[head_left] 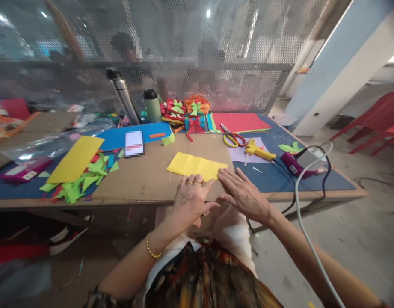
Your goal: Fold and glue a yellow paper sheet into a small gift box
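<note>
Yellow paper (198, 166) lies creased on cardboard (135, 177); our left hand (191, 194) and right hand (243, 192) touch its near edge, fingers extended, not gripping.

A table (280, 184) with a blue top and a bare wooden front edge carries it all. A broad piece of cardboard (132, 182) lies in the middle — a creased yellow sheet (197, 164) flat on it. Behind stand a steel flask (125, 98) and a green bottle (152, 108), with folded paper ornaments (195, 108) and a red sheet (237, 122) to their right. Scissors (234, 140) and a yellow glue gun (260, 151) (partly over a lilac sheet (253, 159)) lie nearer. Green paper scraps (84, 179) heap on the left — a purple box (26, 170) beyond them.
</note>
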A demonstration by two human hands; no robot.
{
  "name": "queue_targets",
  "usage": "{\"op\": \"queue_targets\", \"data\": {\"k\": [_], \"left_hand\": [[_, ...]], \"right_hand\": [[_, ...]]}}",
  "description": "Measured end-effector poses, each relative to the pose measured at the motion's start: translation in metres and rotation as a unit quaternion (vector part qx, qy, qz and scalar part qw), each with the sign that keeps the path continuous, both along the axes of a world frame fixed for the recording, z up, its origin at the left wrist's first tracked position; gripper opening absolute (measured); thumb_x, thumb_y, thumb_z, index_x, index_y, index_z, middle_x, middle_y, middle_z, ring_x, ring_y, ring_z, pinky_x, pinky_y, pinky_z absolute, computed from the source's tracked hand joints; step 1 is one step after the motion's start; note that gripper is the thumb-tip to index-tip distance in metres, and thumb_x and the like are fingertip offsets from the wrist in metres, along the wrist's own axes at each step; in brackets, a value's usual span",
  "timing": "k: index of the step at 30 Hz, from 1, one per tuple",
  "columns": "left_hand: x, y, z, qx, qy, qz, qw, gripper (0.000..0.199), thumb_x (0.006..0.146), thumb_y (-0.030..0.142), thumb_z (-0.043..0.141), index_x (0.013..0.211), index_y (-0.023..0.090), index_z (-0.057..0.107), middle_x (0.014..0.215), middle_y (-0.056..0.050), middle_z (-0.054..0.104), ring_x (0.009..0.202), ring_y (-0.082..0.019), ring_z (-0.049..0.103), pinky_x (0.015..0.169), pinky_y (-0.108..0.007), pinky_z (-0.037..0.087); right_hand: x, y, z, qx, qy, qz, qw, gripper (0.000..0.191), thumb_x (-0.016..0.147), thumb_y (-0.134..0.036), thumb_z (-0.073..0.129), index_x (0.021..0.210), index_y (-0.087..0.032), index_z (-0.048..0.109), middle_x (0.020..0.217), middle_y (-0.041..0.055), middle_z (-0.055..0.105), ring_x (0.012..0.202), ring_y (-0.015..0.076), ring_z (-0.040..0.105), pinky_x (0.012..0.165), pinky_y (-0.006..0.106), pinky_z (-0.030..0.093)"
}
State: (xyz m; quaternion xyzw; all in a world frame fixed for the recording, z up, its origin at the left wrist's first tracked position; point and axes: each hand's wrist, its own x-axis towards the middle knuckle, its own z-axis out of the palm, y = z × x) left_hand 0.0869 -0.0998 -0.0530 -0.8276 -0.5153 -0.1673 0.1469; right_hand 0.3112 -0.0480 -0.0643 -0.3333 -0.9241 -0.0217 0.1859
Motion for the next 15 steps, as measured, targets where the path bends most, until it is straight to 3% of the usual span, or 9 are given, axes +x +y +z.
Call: {"op": "queue_targets", "data": {"k": [4, 9, 15], "left_hand": [[0.000, 0.001, 0.002, 0.001, 0.003, 0.000, 1.000, 0.069, 0.085, 0.067, 0.070, 0.136, 0.020, 0.066, 0.108, -0.013, 0.063, 0.099, -0.030, 0.054, 0.087, -0.042, 0.039], [0.000, 0.000, 0.001, 0.023, 0.012, -0.005, 1.000, 0.073, 0.082, 0.070, 0.071, 0.134, 0.019, 0.067, 0.107, -0.013, 0.063, 0.099, -0.030, 0.054, 0.087, -0.042, 0.039], [0.000, -0.003, -0.005, 0.051, 0.017, -0.002, 0.999, 0.082, 0.083, 0.078, 0.059, 0.137, 0.017, 0.065, 0.102, -0.011, 0.063, 0.096, -0.029, 0.053, 0.088, -0.042, 0.040]], "right_hand": [[0.007, 0.006, 0.007, -0.045, 0.047, -0.006, 0.998, 0.063, 0.107, -0.054, 0.037, 0.156, -0.016, 0.046, 0.155, 0.0192, 0.054, 0.148, 0.0303, 0.047, 0.121, 0.060, 0.039], [0.011, 0.004, 0.006, -0.011, 0.079, -0.035, 0.996, 0.060, 0.108, -0.047, 0.033, 0.155, -0.013, 0.046, 0.155, 0.0224, 0.053, 0.150, 0.0329, 0.044, 0.119, 0.060, 0.041], [0.001, -0.007, -0.003, 0.035, 0.011, -0.044, 0.998, 0.069, 0.104, -0.062, 0.034, 0.149, -0.014, 0.055, 0.157, 0.0197, 0.052, 0.149, 0.0363, 0.042, 0.120, 0.062, 0.038]]}}
